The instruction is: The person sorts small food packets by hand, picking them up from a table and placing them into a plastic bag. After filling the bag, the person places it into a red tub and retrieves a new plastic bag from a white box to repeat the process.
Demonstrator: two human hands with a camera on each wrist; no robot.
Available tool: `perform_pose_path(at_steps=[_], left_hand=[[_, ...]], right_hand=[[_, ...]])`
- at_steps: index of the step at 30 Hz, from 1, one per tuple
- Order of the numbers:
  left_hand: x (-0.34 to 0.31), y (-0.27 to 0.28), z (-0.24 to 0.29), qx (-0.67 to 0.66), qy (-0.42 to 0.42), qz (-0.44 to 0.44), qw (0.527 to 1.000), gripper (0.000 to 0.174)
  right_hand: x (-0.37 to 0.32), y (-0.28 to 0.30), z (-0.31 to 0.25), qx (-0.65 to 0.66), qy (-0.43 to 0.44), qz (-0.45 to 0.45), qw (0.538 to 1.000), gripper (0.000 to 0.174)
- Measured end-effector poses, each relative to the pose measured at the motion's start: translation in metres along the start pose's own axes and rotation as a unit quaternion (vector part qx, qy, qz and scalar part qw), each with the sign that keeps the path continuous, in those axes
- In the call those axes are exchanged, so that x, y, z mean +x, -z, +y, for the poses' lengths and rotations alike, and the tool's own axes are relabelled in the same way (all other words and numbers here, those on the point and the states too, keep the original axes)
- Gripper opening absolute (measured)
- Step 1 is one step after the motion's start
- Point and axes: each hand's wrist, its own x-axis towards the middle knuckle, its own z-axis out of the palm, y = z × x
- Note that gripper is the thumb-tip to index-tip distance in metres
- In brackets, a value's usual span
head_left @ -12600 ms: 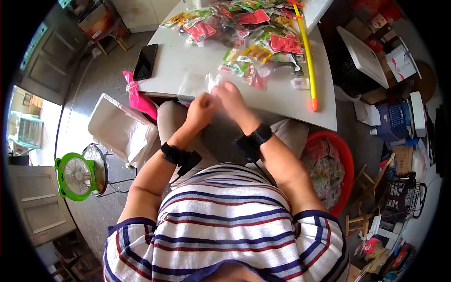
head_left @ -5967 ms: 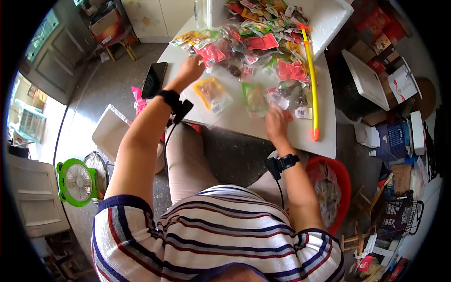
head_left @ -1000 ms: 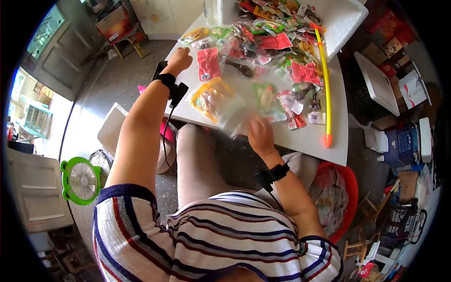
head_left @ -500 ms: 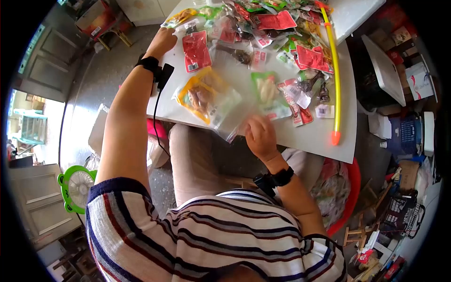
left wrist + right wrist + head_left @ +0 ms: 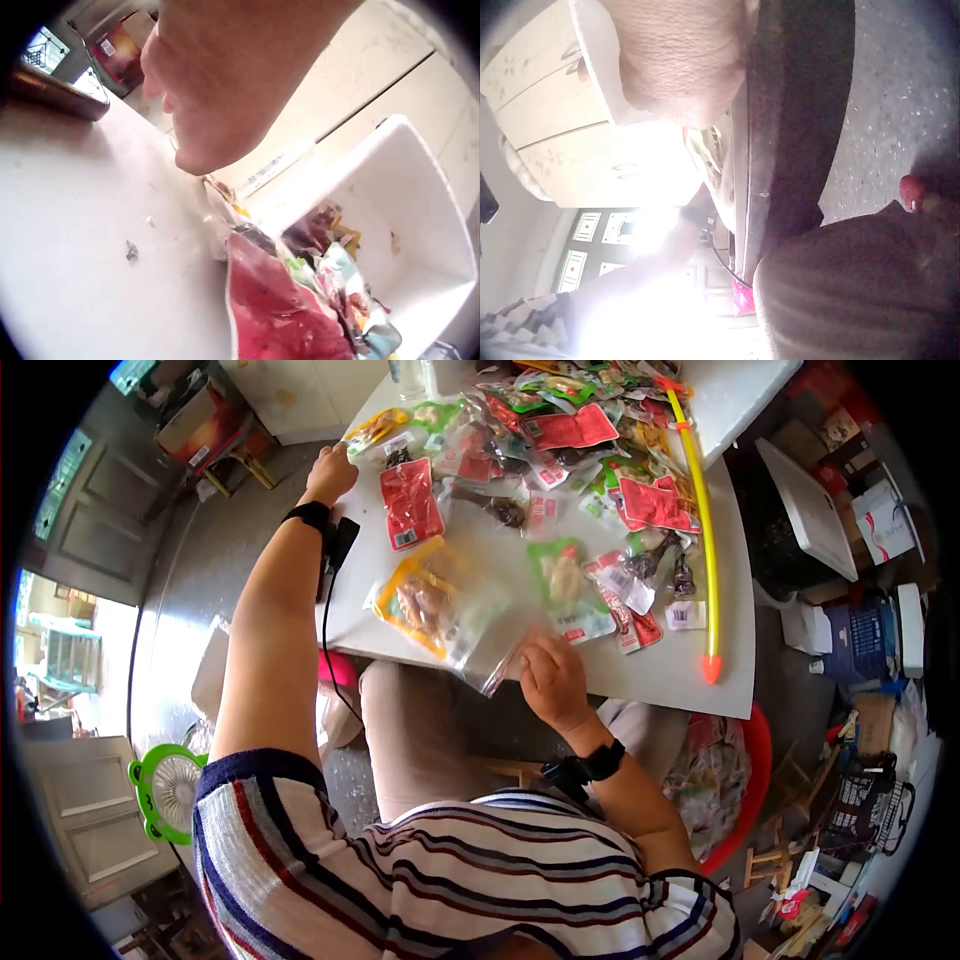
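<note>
At the table's left edge my left hand [image 5: 332, 472] has its fingers bent, right at the near end of a yellow-edged food packet [image 5: 375, 428]. In the left wrist view, its thumb is over clear plastic; whether the fingers pinch anything I cannot tell. A red packet [image 5: 408, 503] lies just right of that hand. My right hand [image 5: 552, 678] is at the table's front edge with curled fingers, beside a clear plastic pouch [image 5: 495, 645] that overlaps a yellow-framed packet [image 5: 422, 600]. Its fingertips are hidden. Beyond it lie a green packet [image 5: 562, 575] and a red-and-white packet [image 5: 628, 605].
Food packets [image 5: 575, 428] heap at the back of the white table [image 5: 660, 678], beside a white foam box [image 5: 745, 400]. A yellow tube [image 5: 700, 530] lies along the right. Below, a red basin [image 5: 755, 790] holds wrappers. A green fan [image 5: 165, 795] stands left.
Over the last second my left hand has drawn left and back from the red packet to the table's left edge. My right hand has stayed beside the clear pouch. The head view has shifted.
</note>
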Motion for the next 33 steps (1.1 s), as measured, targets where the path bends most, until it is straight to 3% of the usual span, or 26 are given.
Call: perform_pose_path(at_steps=[4,7,11,17,19,21,22,25,26,28,29,31,33], left_hand=[[0.02,-0.015,0.002,0.045,-0.006,-0.02,0.999,0.037],[0.032,-0.007,0.007,0.15,-0.022,-0.147,0.977,0.031],[0.01,0.026,0.038,0.147,0.036,-0.094,0.984,0.026],[0.004,0.057,0.038,0.0,-0.028,0.073,0.997,0.028],[-0.008,0.074,0.039,-0.186,-0.004,0.072,0.98,0.02],[-0.023,0.082,0.037,-0.439,0.056,0.025,0.896,0.015],[-0.04,0.093,0.038,-0.577,0.039,-0.026,0.815,0.008],[-0.096,0.117,0.053,-0.737,0.035,-0.101,0.667,0.012],[-0.089,0.096,0.027,-0.782,-0.015,-0.175,0.598,0.018],[-0.138,0.117,0.062,-0.8,0.009,-0.23,0.555,0.02],[-0.159,0.125,0.073,-0.808,0.022,-0.255,0.531,0.022],[-0.184,0.116,0.078,-0.819,0.002,-0.284,0.498,0.023],[-0.205,0.106,0.085,-0.839,-0.009,-0.29,0.461,0.023]], right_hand=[[0.004,-0.001,0.004,0.017,0.001,-0.023,1.0,0.014],[0.003,-0.002,0.006,0.024,0.002,-0.024,0.999,0.015],[0.001,0.0,0.003,0.032,-0.009,-0.031,0.999,0.016],[-0.002,0.0,0.005,0.034,0.004,-0.022,0.999,0.017],[-0.003,-0.001,0.004,0.039,0.006,-0.013,0.999,0.017],[-0.004,0.0,0.003,0.04,0.003,-0.004,0.999,0.015],[-0.007,-0.002,0.004,0.047,0.007,0.009,0.999,0.013],[-0.01,-0.003,0.008,0.078,0.001,0.047,0.996,0.009],[-0.01,-0.001,0.008,0.094,-0.012,0.06,0.994,0.008],[-0.012,0.001,0.011,0.105,-0.064,0.071,0.99,0.008],[-0.01,0.005,0.01,0.17,-0.134,0.072,0.974,0.009],[-0.003,0.019,0.001,0.292,-0.272,0.072,0.914,0.012],[0.008,0.04,-0.014,0.426,-0.345,0.049,0.835,0.019]])
